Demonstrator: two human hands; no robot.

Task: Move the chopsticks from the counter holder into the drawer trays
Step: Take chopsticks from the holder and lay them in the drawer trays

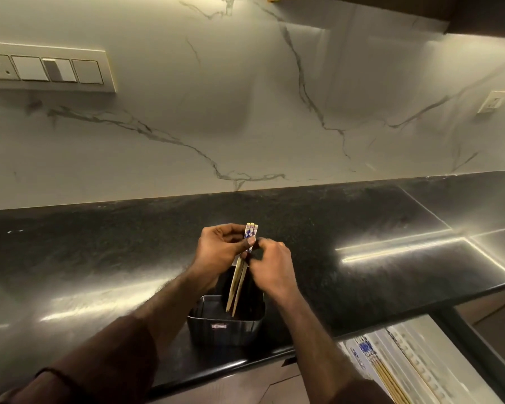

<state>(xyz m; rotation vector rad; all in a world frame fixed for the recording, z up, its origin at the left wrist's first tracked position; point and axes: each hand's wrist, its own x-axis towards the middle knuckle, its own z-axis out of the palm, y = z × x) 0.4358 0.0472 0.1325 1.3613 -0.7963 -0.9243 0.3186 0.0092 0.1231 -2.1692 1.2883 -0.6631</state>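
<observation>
Both hands meet above the dark holder [226, 323] on the counter [99, 258]: the left hand [220, 252] pinches the chopsticks [239, 275], whose tips reach the holder's mouth. The right hand [270, 265] curls its fingers at the same bundle. A loose pinch could let one slip before reaching the drawer tray [414, 365].

Near the front edge of the black counter [99, 258], the left hand [220, 252] gripped a bundle of chopsticks [241, 272] above the dark holder [225, 328], the right hand [270, 266] pinched them too, and more chopsticks lay in the open drawer's white tray [414, 363] at the lower right.
</observation>
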